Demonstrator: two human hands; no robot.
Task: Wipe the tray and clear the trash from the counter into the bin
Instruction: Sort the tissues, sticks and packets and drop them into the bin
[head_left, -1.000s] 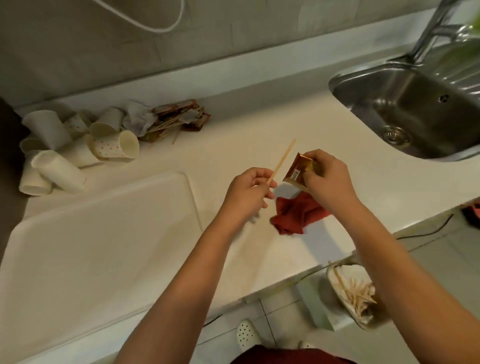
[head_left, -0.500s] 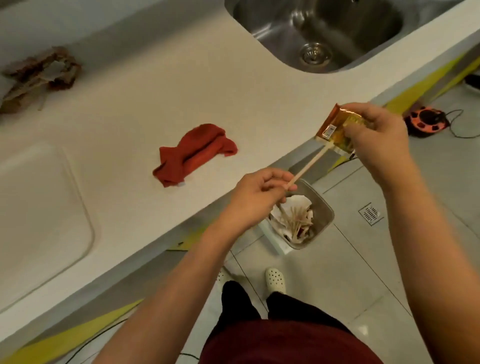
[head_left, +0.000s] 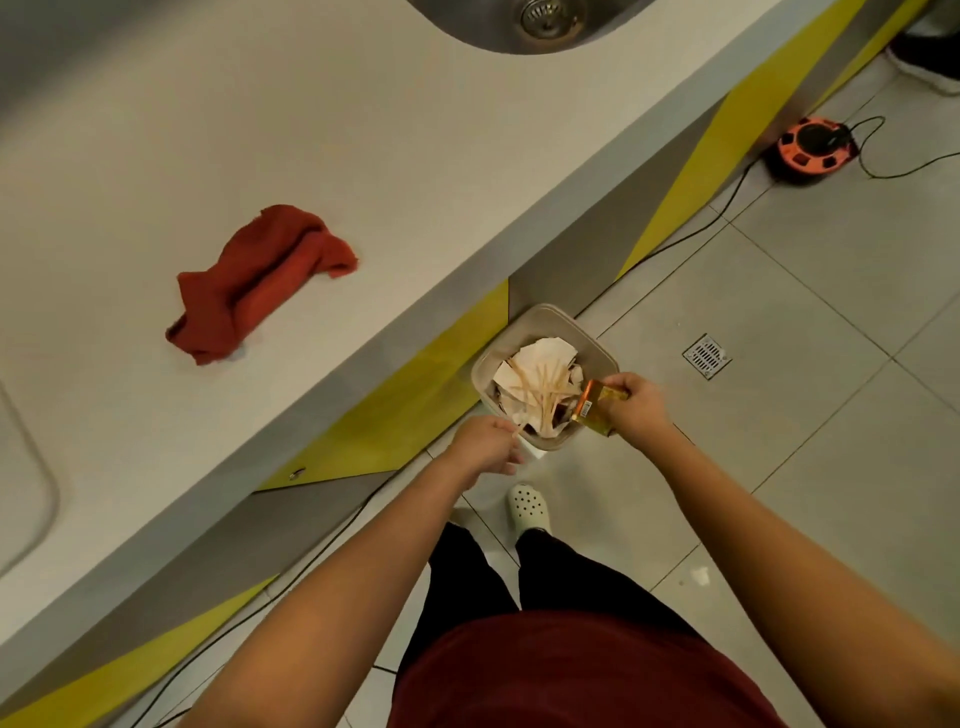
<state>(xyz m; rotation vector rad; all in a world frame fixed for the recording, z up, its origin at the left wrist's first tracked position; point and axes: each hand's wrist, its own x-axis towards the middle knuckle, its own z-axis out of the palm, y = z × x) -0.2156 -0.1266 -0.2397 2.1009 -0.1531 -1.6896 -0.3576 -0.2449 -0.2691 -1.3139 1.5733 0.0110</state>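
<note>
Now your left hand (head_left: 485, 447) pinches a wooden stick (head_left: 519, 427) at the near rim of the bin (head_left: 597, 345), and your right hand (head_left: 635, 404) grips an orange sachet (head_left: 592, 406) over its right edge. Left on the counter (head_left: 363, 156) lies the red cloth (head_left: 260, 283).

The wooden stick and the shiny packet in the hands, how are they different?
The wooden stick is thin, pale and plain; the packet is flat, wide, shiny orange-gold with a printed label. The left hand pinches the stick by one end at the bin's near rim; the right hand grips the packet over the bin's right side. Both are trash held above the bin, not yet dropped.
</note>
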